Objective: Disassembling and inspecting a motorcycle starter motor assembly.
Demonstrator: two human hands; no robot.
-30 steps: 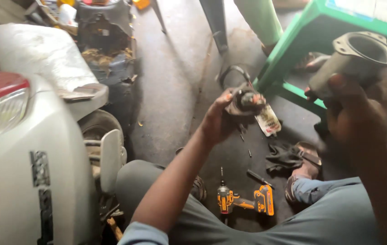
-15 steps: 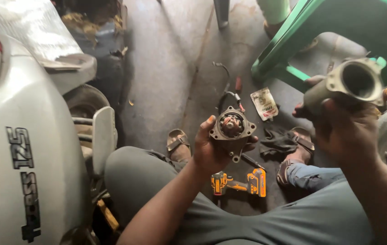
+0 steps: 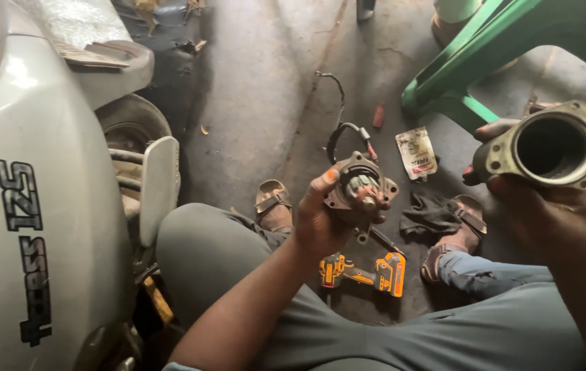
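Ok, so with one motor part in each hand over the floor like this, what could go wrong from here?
The left hand grips the motor end assembly by its edge only; it could slip and drop onto the cordless drill below. The cylindrical housing in the right hand is open-ended, so grit from the dirty concrete floor may get inside. The dangling black wire might snag.

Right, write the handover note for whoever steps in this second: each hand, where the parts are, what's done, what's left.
Left hand: grips the round motor end piece, its gear hub facing up and a black cable trailing from it.
Right hand: holds the hollow metal housing, open end toward the camera.
The two parts are apart, held above the lap.
On the floor: orange power driver between the knees, dark rag, small flat packet, white scooter at the left.
Done: both parts are separated and in hand.
Left: they are not joined.
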